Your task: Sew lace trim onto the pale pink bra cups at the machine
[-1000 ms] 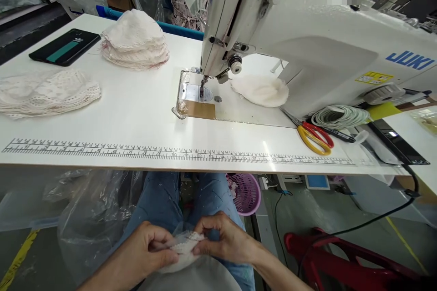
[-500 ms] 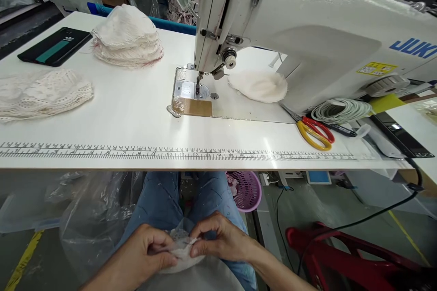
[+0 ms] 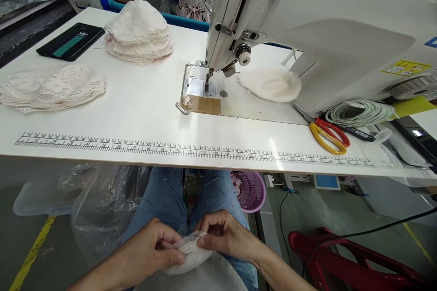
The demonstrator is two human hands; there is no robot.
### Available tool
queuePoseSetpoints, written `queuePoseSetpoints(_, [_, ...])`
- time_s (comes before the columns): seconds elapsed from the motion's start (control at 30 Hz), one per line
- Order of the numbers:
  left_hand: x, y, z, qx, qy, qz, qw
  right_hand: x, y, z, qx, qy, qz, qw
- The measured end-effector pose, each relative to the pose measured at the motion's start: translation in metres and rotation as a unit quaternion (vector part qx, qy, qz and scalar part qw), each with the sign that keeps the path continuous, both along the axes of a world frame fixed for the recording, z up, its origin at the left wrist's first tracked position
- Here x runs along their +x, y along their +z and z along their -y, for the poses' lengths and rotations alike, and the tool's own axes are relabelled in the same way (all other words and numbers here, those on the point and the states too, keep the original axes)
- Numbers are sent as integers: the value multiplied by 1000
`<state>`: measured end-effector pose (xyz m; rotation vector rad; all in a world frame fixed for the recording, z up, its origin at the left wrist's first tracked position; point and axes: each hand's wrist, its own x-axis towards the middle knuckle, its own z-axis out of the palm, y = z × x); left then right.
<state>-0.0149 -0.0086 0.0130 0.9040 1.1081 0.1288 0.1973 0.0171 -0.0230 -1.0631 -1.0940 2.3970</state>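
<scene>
Below the table edge, over my lap in blue jeans, my left hand (image 3: 153, 250) and my right hand (image 3: 223, 236) both pinch a small white lace fabric piece (image 3: 189, 254) between fingers and thumbs. The fingers of each hand are closed on its upper edge. Above them stands a white sewing machine (image 3: 324, 32) on the white table (image 3: 143, 113), its needle (image 3: 206, 82) over the metal plate. A white padded cup (image 3: 271, 84) lies under the machine's arm.
A stack of white cups (image 3: 139, 32) and a pile of lace pieces (image 3: 51, 87) lie at the left, beside a dark phone (image 3: 70, 42). Red-and-yellow scissors (image 3: 327, 134) and a coiled cord (image 3: 360, 112) sit at the right. A pink basket (image 3: 251, 190), plastic bag (image 3: 99, 204) and red stool (image 3: 341, 259) are below.
The view shifted slightly down and right. Both hands stay in my lap, working the lace piece's edge between the fingers; the piece has turned a little.
</scene>
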Motion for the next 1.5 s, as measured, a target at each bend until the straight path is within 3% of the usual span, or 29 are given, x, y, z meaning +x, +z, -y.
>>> queuePoseSetpoints(0.3, [-6,5,-2,-36,16,60,997,2,6,-2,-6,9,-4,1000])
queuePoseSetpoints(0.57, [-2,2,3,14,26,-23,999,3,2,0,25,19,5,999])
queuePoseSetpoints(0.93, [-5,-3,6,17,27,7,999,2,1,0,60,23,13,998])
queuePoseSetpoints(1.23, [-6,3,1,4,22,42,999,-1,2,0,66,21,28,997])
queuePoseSetpoints(1.5, [2,-5,4,46,25,-30,998,-2,5,-1,77,16,48,996])
